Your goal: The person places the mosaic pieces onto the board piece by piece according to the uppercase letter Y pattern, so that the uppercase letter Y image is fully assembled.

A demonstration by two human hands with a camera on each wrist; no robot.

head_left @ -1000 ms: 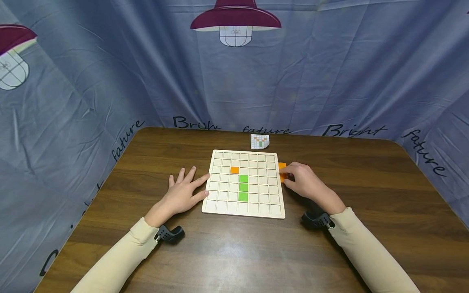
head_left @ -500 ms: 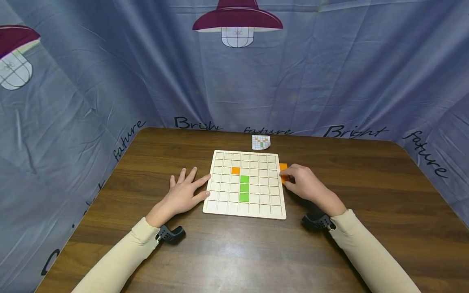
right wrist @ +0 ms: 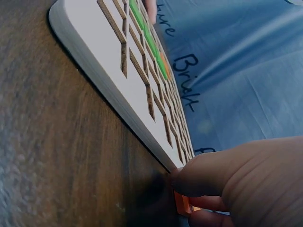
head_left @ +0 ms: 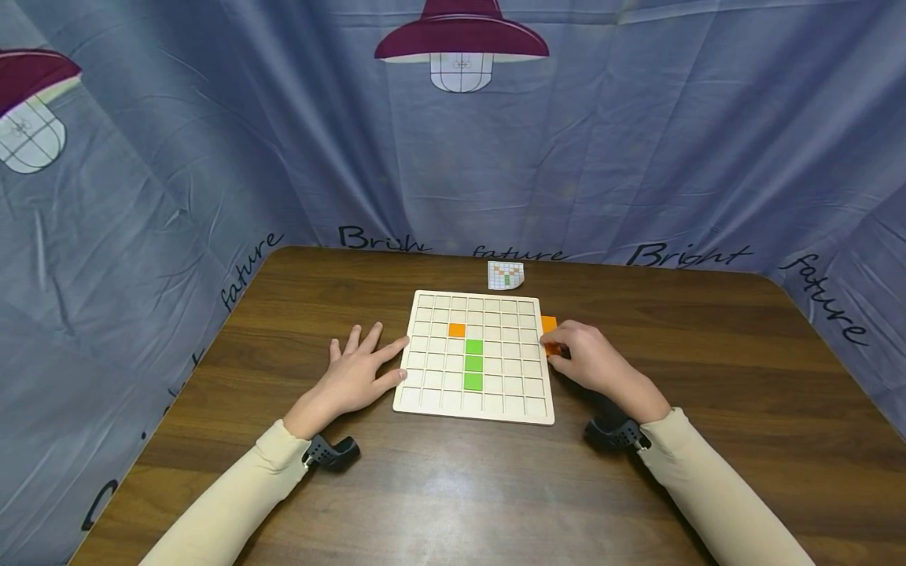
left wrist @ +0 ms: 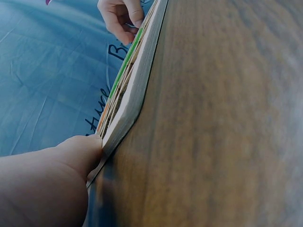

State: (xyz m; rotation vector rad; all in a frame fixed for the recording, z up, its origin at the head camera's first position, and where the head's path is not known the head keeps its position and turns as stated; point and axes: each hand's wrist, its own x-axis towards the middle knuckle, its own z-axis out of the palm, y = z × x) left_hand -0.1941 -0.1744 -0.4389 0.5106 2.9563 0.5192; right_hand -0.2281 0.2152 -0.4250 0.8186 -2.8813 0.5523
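Note:
A pale wooden grid board lies flat on the table in the head view. One orange tile and a column of green tiles sit in its cells. My left hand has its fingers spread, with index finger and thumb against the board's left edge. At the right edge my right hand curls its thumb and fingers around an orange tile, seen under the thumb in the right wrist view. More orange shows beyond the fingertips beside the board; the hand hides the rest.
Behind the board lies a small paper card printed with a coloured grid pattern. The brown wooden table ends at a blue curtain with lamps and lettering on it.
The head view has shifted slightly. My right hand's fingers have moved a little at the orange tiles, and the left hand holds its place at the board's edge.

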